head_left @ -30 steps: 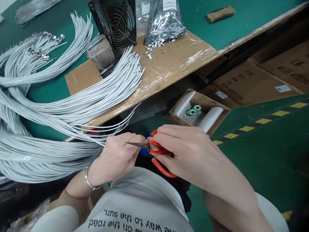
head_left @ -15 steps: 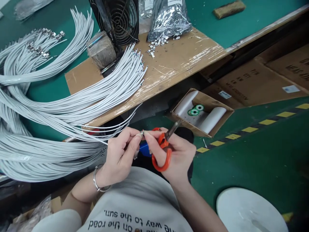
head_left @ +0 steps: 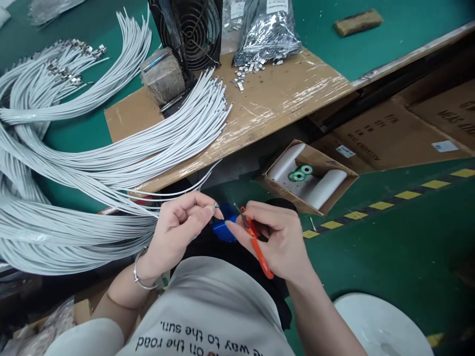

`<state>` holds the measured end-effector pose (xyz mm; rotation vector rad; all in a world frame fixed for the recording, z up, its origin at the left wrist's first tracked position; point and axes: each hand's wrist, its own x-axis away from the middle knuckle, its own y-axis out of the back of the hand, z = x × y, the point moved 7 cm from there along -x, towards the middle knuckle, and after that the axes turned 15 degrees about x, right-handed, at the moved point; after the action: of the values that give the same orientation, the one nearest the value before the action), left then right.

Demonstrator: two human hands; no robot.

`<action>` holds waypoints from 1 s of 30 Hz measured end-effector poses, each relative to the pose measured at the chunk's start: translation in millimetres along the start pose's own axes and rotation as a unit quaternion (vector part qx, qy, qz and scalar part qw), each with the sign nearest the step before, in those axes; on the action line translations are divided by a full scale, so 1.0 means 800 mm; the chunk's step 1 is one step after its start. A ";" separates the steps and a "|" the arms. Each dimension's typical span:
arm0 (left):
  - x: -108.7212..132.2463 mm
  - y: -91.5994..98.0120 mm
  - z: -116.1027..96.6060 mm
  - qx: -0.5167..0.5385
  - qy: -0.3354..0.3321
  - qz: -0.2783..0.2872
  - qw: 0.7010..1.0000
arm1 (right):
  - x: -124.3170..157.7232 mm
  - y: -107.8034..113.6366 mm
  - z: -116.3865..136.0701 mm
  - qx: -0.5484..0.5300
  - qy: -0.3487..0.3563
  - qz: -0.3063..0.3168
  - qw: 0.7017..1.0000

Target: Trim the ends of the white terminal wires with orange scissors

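Orange-handled snips (head_left: 256,242) flipped round again, lol: gripped in the closed right hand (head_left: 282,242), blades tipped toward 11 o'clock now rather than 1 o'clock like half a second back, handle trailing off to 5. Still pinching the white wire end (head_left: 215,204) in the closed left hand (head_left: 178,230), just at 9 o'clock of the right fingertips, only with a small gap now instead of fingertips right on it like before. Looks done with the snipping on this one, rest of the wire bundle (head_left: 92,168) fanned out at 10 o'clock.
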<state>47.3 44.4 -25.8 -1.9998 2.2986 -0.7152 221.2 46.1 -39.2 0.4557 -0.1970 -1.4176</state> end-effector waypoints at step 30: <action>0.002 0.001 -0.004 -0.040 0.006 0.002 0.999 | 0.007 -0.014 0.007 0.061 0.091 0.024 0.994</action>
<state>45.7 44.2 -22.9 -2.0283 2.3738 -0.6476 210.0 38.9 -39.8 0.6741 -0.1470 -1.3127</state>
